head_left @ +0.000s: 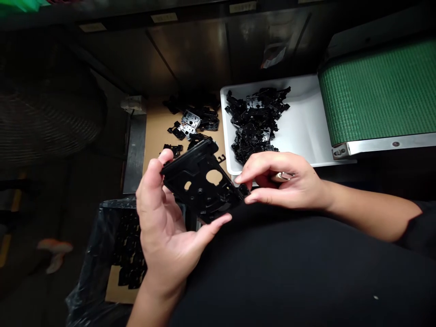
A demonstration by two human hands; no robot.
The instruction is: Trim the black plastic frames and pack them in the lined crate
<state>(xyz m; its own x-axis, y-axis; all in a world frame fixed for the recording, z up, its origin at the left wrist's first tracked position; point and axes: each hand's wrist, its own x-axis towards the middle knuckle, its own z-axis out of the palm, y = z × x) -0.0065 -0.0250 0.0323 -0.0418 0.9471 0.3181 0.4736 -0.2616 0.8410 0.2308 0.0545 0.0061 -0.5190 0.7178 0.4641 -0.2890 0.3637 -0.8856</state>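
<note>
My left hand holds up a flat black moulded plastic part with round and oval holes, its fingers behind it and its thumb along the upper edge. My right hand pinches the part's right corner between thumb and forefinger. A small silver metal object is tucked in the curled fingers of my right hand, partly hidden. Beyond my hands, a heap of similar black parts lies in a white tray.
More black parts lie on brown cardboard left of the tray. A green conveyor belt runs at the right. A black plastic bag holding stacked parts sits at lower left. A round mesh fan stands at the left.
</note>
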